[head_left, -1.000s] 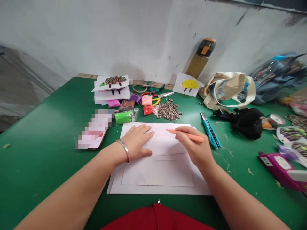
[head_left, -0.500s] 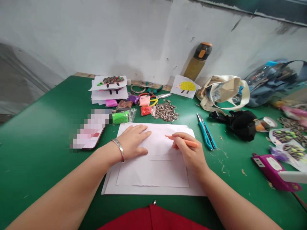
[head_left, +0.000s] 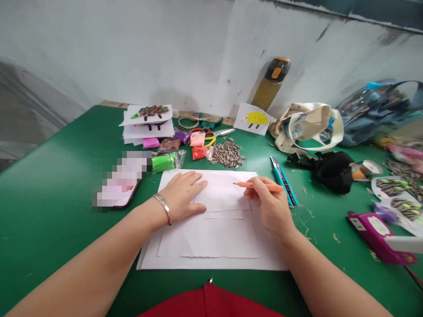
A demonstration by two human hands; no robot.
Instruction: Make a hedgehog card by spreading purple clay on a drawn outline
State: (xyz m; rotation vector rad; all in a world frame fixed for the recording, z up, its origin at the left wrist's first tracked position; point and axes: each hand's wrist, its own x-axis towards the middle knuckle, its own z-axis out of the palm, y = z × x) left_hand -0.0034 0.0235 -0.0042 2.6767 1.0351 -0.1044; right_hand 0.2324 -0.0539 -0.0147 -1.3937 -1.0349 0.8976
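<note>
- The landmark is a stack of white paper sheets (head_left: 211, 240), lying flat on a green tabletop (head_left: 59, 229), directly in front of the person.
- The right hand (head_left: 272, 207) rests at the right part of the white paper sheets, its fingers curled and clamped on a slim orange pencil (head_left: 257, 186).
- The orange pencil's long axis runs almost level across the view, its tip pointing left toward the left hand, above the white paper sheets. Whether the tip touches the paper, I cannot tell.
- The left hand (head_left: 181, 196), fingers together and flat, presses on the left part of the white paper sheets, well apart from the right hand. A silver bangle (head_left: 162, 208) circles its wrist.
- Just right of the white paper sheets, beside the right hand, lies a teal utility knife (head_left: 283, 185).
- Beyond the white paper sheets lie a heap of striped sunflower seeds (head_left: 228, 154) and a bright green clay packet (head_left: 163, 163).
- Left of the white paper sheets lies a pixelated phone (head_left: 120, 180).
</note>
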